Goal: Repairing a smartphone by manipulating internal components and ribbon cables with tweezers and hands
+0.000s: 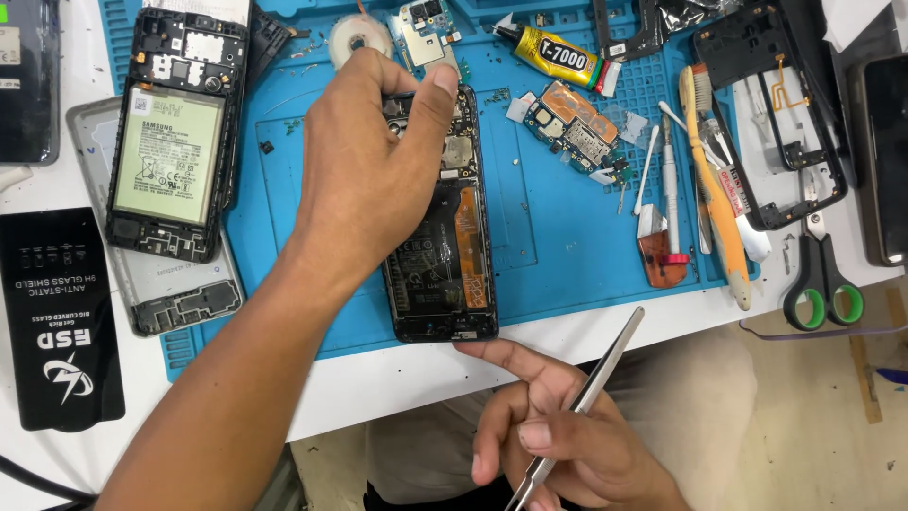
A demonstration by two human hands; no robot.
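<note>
The opened phone [443, 227] lies lengthwise on the blue mat [549, 246], its lower end close to the mat's near edge and just short of the bench's near edge. The left hand [369, 170] covers the phone's upper half, fingers curled down over the far end and thumb along the right rim, apparently to keep the chassis from sliding. The right hand [558, 426] sits off the near edge of the bench, forefinger touching the phone's lower end, remaining fingers closed around metal tweezers [591, 388] whose tips point up and to the right, clear of the phone. A second opened phone with its battery [175, 142] lies toward the left edge, well apart. A circuit board [572, 128], glue tube [558, 55], toothbrush [714, 189] and scissors [821, 279] crowd the right side. Bare mat remains between the phone and the circuit board; the left flank is blocked by the forearm.
</note>
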